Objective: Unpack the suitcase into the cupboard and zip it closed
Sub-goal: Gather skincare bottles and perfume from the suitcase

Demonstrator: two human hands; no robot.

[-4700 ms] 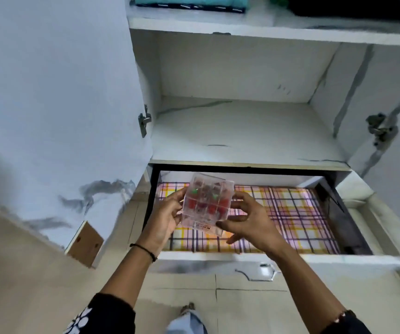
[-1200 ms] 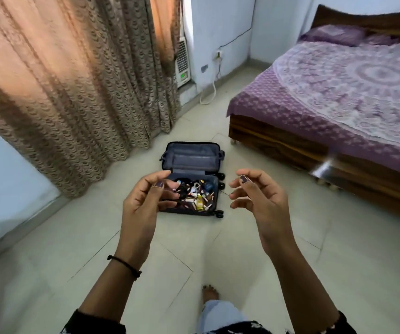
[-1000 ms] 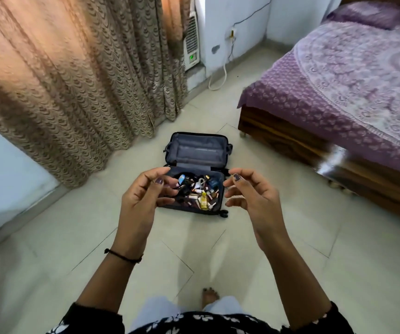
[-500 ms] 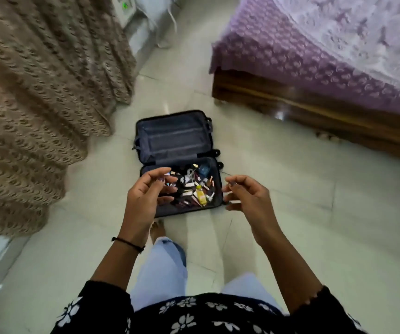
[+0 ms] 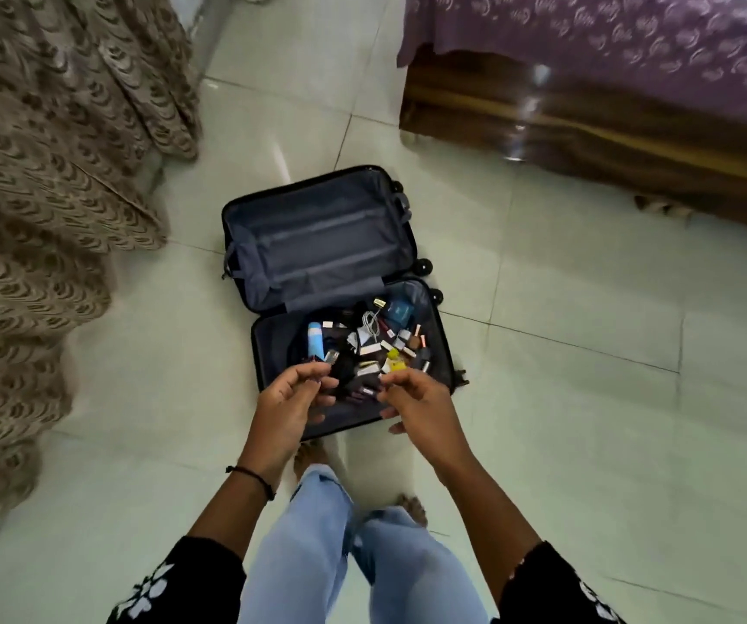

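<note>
A dark suitcase [image 5: 317,245] lies open flat on the tiled floor in front of me. Its far half is bare grey lining. The near half holds several small items, among them a light blue bottle [image 5: 314,339], a blue box [image 5: 398,311], a white cable [image 5: 370,321] and a small yellow bottle [image 5: 393,358]. My left hand [image 5: 288,405] and my right hand [image 5: 416,405] hover over the near edge of the suitcase, fingers loosely curled, holding nothing. The cupboard is out of view.
A patterned beige curtain [image 5: 47,195] hangs along the left. A wooden bed [image 5: 588,123] with a purple cover [image 5: 633,33] stands at the upper right. My legs in light jeans and bare feet stand just below the suitcase on pale floor tiles.
I held a clear cube at the cupboard drawer, then turned and walked to the suitcase with both hands free. The suitcase now lies right below my hands.
</note>
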